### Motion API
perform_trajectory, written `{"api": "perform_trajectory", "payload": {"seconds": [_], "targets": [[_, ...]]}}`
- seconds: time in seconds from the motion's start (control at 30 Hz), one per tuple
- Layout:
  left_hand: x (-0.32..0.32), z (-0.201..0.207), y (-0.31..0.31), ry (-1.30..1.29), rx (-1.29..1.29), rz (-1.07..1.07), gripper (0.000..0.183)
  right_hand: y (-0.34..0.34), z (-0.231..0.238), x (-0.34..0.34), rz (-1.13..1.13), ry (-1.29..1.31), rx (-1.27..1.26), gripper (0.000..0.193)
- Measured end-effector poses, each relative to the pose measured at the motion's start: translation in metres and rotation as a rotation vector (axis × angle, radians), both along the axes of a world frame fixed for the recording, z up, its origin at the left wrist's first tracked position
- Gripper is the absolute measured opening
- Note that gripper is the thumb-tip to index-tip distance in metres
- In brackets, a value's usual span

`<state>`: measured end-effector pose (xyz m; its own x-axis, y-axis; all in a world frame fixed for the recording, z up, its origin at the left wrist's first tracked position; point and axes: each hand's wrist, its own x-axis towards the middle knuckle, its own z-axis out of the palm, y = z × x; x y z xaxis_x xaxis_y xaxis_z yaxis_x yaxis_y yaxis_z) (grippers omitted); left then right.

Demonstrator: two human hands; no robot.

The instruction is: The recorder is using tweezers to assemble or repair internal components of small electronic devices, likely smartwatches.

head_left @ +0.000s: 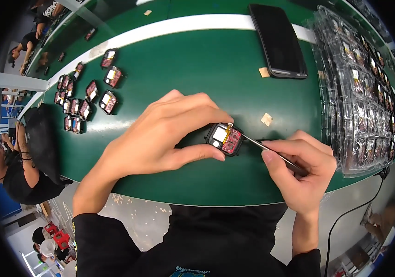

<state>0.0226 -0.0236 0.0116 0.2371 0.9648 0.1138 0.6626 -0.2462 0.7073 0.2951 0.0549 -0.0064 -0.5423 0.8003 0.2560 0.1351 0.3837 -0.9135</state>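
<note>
Between the thumb and fingers of my left hand point(170, 129) is a small black device housing point(225, 139), lying on the green mat. Inside it show a red circuit board, a white square part and a strip of yellow tape. My right hand point(301, 168) grips a pair of dark metal tweezers point(280, 158) like a pen. The tweezers' tip touches or nearly touches the housing's right edge; which of the two I cannot tell.
A cluster of similar housings point(75, 106) lies at the left. Clear plastic trays point(363, 101) holding more are stacked at the right. A black phone point(278, 41) rests at the back, near paper scraps point(266, 119). A co-worker point(20, 171) sits at the left beside a black bag point(40, 138).
</note>
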Motion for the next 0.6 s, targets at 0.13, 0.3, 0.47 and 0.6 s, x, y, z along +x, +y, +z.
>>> {"api": "perform_trajectory", "payload": {"seconds": [0.13,0.3,0.47,0.6], "targets": [[-0.001,-0.007,0.004,0.056,0.069,-0.055,0.060,0.001,0.002,-0.005,0.018,-0.080,0.071,0.015],[-0.001,-0.006,0.005,0.076,0.058,-0.039,0.061,0.003,-0.004,-0.011,0.035,-0.110,0.138,0.016],[-0.003,-0.007,0.005,0.089,0.062,-0.038,0.063,0.002,-0.001,-0.014,0.040,-0.148,0.149,0.017],[-0.003,-0.010,0.008,0.085,0.069,-0.045,0.065,0.001,-0.006,-0.014,0.025,-0.135,0.157,0.017]]}}
